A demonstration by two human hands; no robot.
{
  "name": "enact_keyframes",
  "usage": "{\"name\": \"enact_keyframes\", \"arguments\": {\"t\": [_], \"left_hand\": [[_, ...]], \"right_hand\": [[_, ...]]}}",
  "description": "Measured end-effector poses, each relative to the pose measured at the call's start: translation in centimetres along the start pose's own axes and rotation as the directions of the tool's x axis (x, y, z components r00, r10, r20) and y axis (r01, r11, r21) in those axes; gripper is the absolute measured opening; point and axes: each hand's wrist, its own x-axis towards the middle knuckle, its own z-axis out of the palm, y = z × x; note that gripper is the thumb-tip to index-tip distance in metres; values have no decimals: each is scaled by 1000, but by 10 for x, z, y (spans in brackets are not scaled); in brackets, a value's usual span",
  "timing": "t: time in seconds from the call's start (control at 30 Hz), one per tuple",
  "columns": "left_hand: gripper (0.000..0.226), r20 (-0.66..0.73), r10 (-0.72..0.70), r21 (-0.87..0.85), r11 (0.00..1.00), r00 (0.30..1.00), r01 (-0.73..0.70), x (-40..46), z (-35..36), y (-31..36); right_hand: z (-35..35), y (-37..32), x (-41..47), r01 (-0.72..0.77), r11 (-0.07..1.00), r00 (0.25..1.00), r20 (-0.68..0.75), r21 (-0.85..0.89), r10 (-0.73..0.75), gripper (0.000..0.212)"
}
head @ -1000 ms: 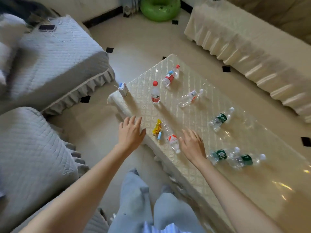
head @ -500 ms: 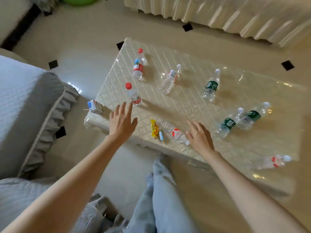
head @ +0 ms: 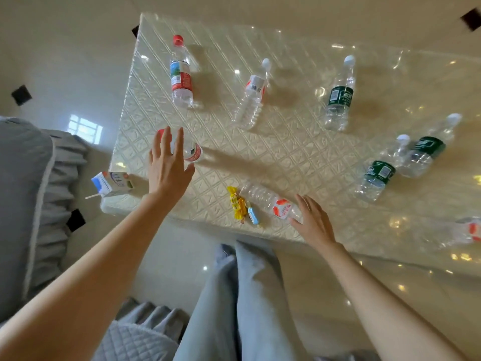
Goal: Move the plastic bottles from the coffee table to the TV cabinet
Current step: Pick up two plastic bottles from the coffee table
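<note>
Several clear plastic bottles lie or stand on the cream quilted coffee table [head: 286,142]. My left hand [head: 168,165] reaches with fingers spread over a small upright red-capped bottle [head: 191,151], which it partly hides. My right hand [head: 315,222] hovers open at the end of a lying red-labelled bottle [head: 270,201] near the front edge. Farther back stand a red-labelled bottle [head: 181,74] and a white-capped one [head: 252,97]. Green-labelled bottles [head: 339,96] [head: 380,173] [head: 426,149] sit at the right. Another red-labelled bottle [head: 466,230] lies at the far right edge.
A milk carton [head: 112,182] with a straw stands on the table's left corner. Wrapped candies [head: 242,207] lie beside the near bottle. A grey quilted sofa [head: 23,204] is at the left. My legs in light trousers [head: 234,295] are against the table's front edge.
The view has moved closer to the table and tilted down. My left hand has advanced over the small upright bottle. My right hand has shifted up to the lying bottle's end.
</note>
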Motion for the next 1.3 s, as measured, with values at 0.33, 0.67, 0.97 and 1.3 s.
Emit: {"name": "enact_keyframes", "arguments": {"t": [0.33,0.67,0.97,1.3], "left_hand": [[67,-102,117,-208,969,988,-136,46,23,-36],[66,-107,157,-389,902,982,-187,43,16,-56],[48,-3,-10,-561,828,1000,6,41,6,-56],[57,95,-94,-727,673,991,133,37,34,-60]], "right_hand": [[47,-9,27,-92,996,996,13,3,92,80],[18,-39,7,-91,994,953,-283,67,107,69],[-21,-110,18,20,974,852,-514,227,102,64],[-4,-161,45,128,846,913,-394,518,103,54]]}}
